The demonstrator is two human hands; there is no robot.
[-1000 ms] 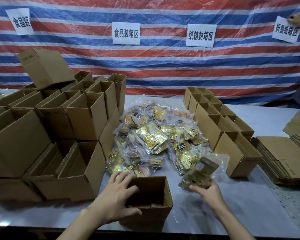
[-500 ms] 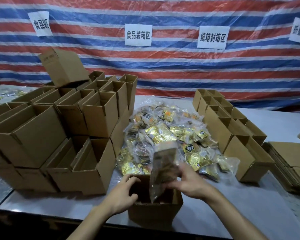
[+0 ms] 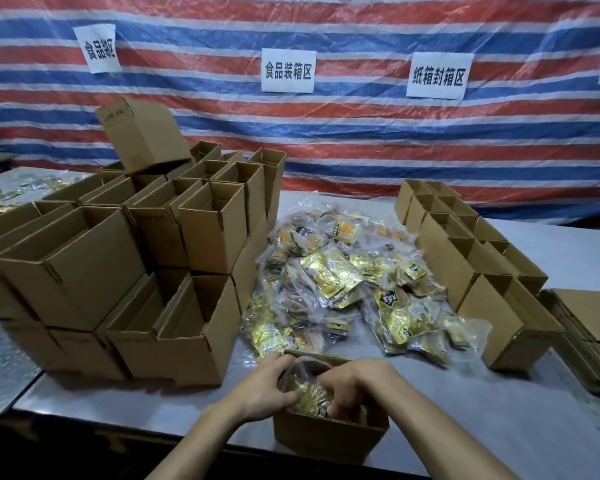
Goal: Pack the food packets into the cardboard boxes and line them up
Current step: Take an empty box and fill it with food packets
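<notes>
half a second ago held the clear plastic food packet of gold sachets (image 3: 310, 398) upright above the small open brown cardboard box (image 3: 326, 436) at 6 o'clock; now has it pushed down inside, with only crinkled film and gold showing over the rim. grips it with the right hand (image 3: 355, 384), fingers curled down into the box onto the film. curls the left hand (image 3: 260, 389) in at the box's 9 o'clock rim; cannot tell whether that grip holds film or cardboard. looks like one packet all but packed, with lining the box up beside the row of open brown boxes (image 3: 496, 306) at 3 o'clock probably still to come. hides both sets of fingertips and the box floor behind the hands, so cannot say what lies under the packet. blurs the labels in the heap of gold packets (image 3: 340, 282) at 12 o'clock on the grey surface (image 3: 482, 410).
</notes>
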